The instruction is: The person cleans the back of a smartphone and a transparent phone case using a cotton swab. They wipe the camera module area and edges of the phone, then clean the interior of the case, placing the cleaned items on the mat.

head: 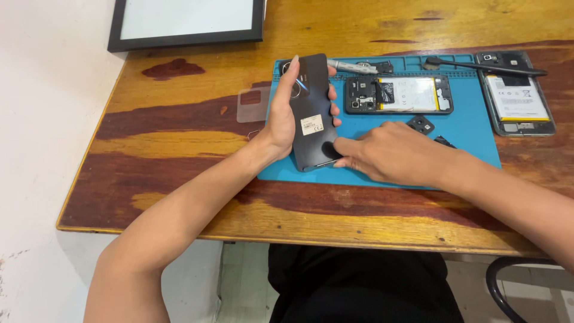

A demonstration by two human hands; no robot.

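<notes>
Head view, one item in hand: a dark phone (pixel 312 113), back side up, is held over the left end of the blue work mat (pixel 382 128). Its long axis runs from the mat's far left corner toward the mat's near edge, slightly tilted. The left hand (pixel 286 116) is wrapped around the phone's left long edge, fingertips showing along the right edge; a firm grasp is seen. The right hand (pixel 391 152) lies just to the right of the phone's lower end, fingers pinched at the bottom right corner and touching it; whether anything small is held between them cannot be told. The phone thus lies to the left of the right hand, which is the nearer hand to that corner.

Also listed on the mat: an opened phone (pixel 399 94) with its battery exposed, at the middle; small dark parts (pixel 421 124) beside the right hand. At the mat's right edge, on the wooden bench (pixel 179 137), a second opened phone (pixel 515 93). A black-framed panel (pixel 185 23) lies at the bench's far left corner.
</notes>
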